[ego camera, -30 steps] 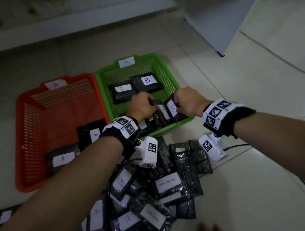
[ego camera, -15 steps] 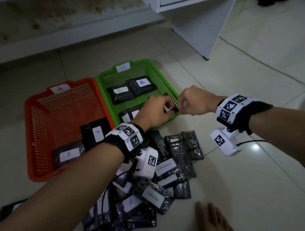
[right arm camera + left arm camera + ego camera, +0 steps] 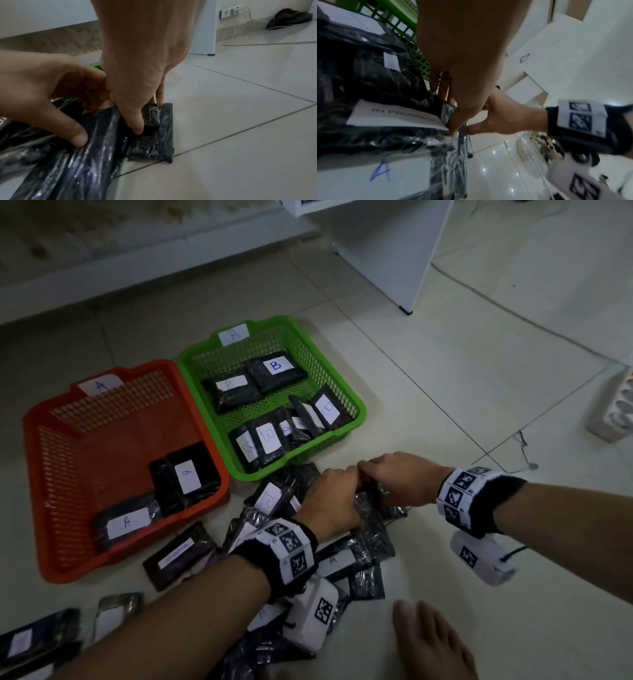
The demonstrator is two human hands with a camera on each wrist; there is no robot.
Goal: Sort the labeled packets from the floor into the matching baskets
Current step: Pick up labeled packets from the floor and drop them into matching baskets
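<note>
An orange basket (image 3: 30, 440) tagged A holds a few dark packets labeled A. To its right a green basket (image 3: 359, 412) tagged B holds several B packets. In front of them a pile of dark labeled packets (image 3: 370, 546) lies on the floor. Both hands are down on the pile's far right end. My left hand (image 3: 329, 501) pinches the edge of an upturned packet (image 3: 102, 135) beside one labeled IN PROGRESS (image 3: 393, 115). My right hand (image 3: 147, 115) pinches the outermost packet (image 3: 154, 142), thumb on its top and fingers behind it. The labels of both held packets are hidden.
A white cabinet (image 3: 394, 251) stands behind the green basket. A power strip (image 3: 613, 412) lies at the far right. A bare foot (image 3: 431, 642) rests by the pile. More packets (image 3: 34, 642) lie at bottom left, and one (image 3: 178, 556) lies before the orange basket.
Both hands have come out of the green basket and down to the floor pile, leaving packets standing along its front wall. They now pinch packets in the pile.
</note>
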